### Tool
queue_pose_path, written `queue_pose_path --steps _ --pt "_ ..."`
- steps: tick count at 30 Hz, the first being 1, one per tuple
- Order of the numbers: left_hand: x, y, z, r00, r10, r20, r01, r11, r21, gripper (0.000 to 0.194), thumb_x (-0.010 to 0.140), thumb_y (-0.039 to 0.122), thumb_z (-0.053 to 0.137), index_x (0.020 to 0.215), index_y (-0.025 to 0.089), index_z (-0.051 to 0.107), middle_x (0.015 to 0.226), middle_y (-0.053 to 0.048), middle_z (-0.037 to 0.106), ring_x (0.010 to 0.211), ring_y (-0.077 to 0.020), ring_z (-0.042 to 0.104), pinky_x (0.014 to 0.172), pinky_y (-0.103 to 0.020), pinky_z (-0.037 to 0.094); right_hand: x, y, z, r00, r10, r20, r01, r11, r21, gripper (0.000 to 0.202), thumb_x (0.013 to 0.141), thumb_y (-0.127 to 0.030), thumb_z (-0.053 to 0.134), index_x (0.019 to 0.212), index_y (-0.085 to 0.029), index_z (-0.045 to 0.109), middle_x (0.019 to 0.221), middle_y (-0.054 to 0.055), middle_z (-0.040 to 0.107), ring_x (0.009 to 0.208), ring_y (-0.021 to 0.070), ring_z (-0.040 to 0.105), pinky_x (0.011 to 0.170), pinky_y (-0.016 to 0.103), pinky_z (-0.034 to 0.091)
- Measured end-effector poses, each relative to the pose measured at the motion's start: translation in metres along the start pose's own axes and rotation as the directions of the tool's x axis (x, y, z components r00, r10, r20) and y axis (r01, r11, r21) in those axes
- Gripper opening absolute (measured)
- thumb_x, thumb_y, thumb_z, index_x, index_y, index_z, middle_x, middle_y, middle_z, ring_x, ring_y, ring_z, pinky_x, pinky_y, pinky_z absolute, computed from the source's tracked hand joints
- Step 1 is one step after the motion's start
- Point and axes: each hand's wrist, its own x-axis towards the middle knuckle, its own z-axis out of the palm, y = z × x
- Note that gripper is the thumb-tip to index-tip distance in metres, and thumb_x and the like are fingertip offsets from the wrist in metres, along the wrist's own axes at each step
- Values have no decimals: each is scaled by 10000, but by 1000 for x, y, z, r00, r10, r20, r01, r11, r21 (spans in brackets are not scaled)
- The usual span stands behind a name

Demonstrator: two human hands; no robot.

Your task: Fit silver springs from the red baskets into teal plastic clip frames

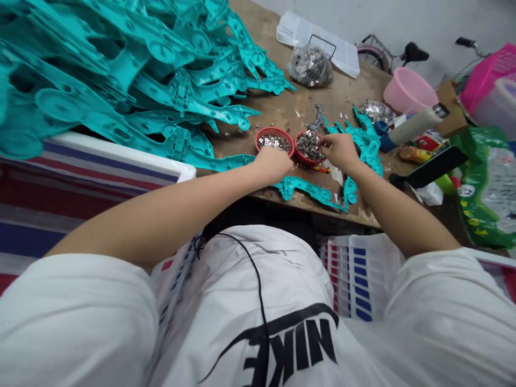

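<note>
My left hand point(274, 164) is at the near rim of a round red basket point(258, 141) that holds small shiny metal clips point(274, 142). Its fingers curl down toward the clips and look closed, their tips mostly hidden. Over the right edge of a second red basket point(297, 153) is my right hand point(341, 150), thumb and fingers pinched together. Duller small metal pieces point(308, 142) fill that basket. Whatever either hand pinches is too small to make out. Long turquoise plastic parts point(308, 187) lie between the baskets and the table's front edge.
A tall heap of turquoise plastic parts point(161, 70) covers the left side. Bagged metal pieces point(310, 65) and a white plastic case point(318, 38) lie at the back. A pink tub point(411, 90), a bottle point(419, 126) and a green bag point(484, 183) crowd the right. Crates flank my body.
</note>
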Motion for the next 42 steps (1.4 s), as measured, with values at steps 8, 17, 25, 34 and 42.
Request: queue_pose_path --steps 8,17,25,34,42 --pt "12 -30 7 968 -238 80 238 971 14 637 1146 611 681 1672 255 726 1736 -188 681 1678 -470 546 1367 -622 444 -45 -10 -17 999 49 21 -53 968 247 252 1033 -319 767 1183 -208 936 1056 160 872 986 343 843 982 518 709" --pt "23 -54 26 954 -230 193 201 967 157 580 1061 449 826 1587 211 772 1677 -196 700 1624 -504 591 1382 -669 390 -93 -23 2 959 141 246 -228 900 371 289 944 -338 917 1179 -176 963 920 99 860 957 320 854 964 461 735" --pt "29 -73 30 957 -216 195 151 942 300 471 1070 430 769 1482 212 834 1561 -155 778 1531 -443 685 1314 -559 512 -91 -29 9 876 215 432 -386 849 360 172 926 -202 892 1086 -160 942 857 130 858 911 340 875 904 467 776" --pt "16 -57 11 949 -182 259 89 938 335 613 1065 366 755 1640 182 647 1667 -224 732 1570 -427 691 1264 -524 545 -98 -45 5 869 223 441 -378 874 305 212 974 -29 761 1057 -141 922 984 133 908 955 278 897 857 309 723" --pt "16 -59 9 954 -142 266 43 937 346 466 1047 235 706 1501 156 778 1669 -208 736 1581 -439 687 1255 -535 574 -97 -49 7 876 193 442 -311 926 212 354 978 -73 755 1250 -179 956 1096 116 935 973 272 877 926 324 706"
